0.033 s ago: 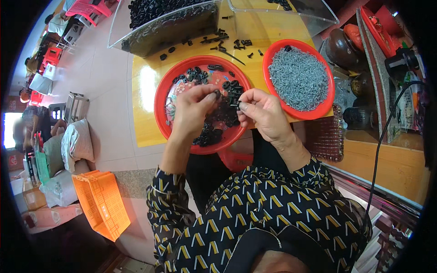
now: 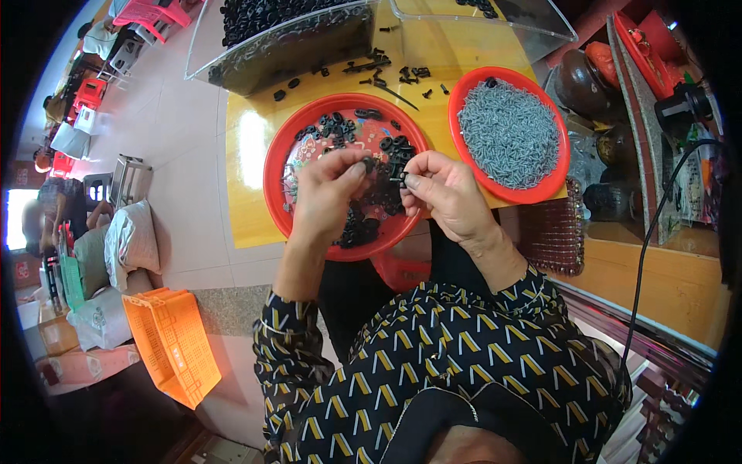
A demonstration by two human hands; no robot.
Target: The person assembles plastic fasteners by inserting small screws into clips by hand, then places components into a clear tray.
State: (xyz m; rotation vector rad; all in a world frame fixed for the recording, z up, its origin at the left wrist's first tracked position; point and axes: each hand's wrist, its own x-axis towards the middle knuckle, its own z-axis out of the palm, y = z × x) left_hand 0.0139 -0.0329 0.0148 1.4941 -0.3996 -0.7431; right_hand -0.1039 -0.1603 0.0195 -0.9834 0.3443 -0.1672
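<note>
Over the left red tray (image 2: 272,158), my left hand (image 2: 325,193) pinches a small black plastic piece (image 2: 368,165) between thumb and forefinger. Just beside it, my right hand (image 2: 450,193) holds a small screw (image 2: 398,179) with a dark end in its fingertips, partly hidden by the thumb. A small gap separates the two pieces. Loose black parts (image 2: 359,230) lie in heaps in the tray beneath my hands. To the right, a second red tray (image 2: 456,127) is filled with grey metal screws (image 2: 510,135).
Both trays rest on a yellow table (image 2: 246,205). Behind them stands a clear bin (image 2: 301,58) heaped with black parts, next to another clear bin (image 2: 464,42). Loose black bits (image 2: 379,77) lie between. An orange crate (image 2: 182,348) is on the floor at left; a black cable (image 2: 644,247) hangs at right.
My left hand has shifted very slightly toward me with the black piece in its fingers. My right hand keeps its place and its pinch on the screw.
</note>
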